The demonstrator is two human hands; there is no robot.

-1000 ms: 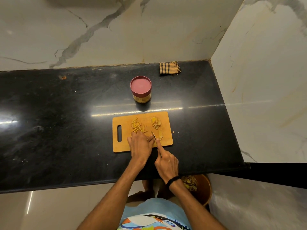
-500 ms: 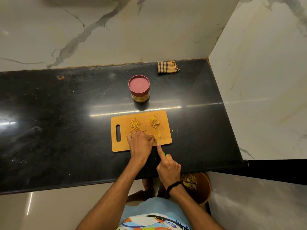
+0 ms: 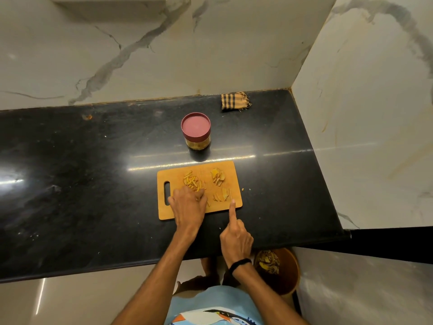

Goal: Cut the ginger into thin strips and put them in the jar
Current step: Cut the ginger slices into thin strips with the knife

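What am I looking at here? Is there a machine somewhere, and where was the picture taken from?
There is no machine here. These are a person's two bare hands, filmed by a wide-angle camera worn on the head and looking down. That is the only view.

On the black counter lies a wooden cutting board with ginger on it: thin strips on the left and slices on the right. Behind the board stands a jar with its red lid on. A checked cloth lies by the wall.

The left hand rests over the strips with bent fingers; whether it grips any, I cannot tell. The right hand holds a small knife, index finger stretched along it.
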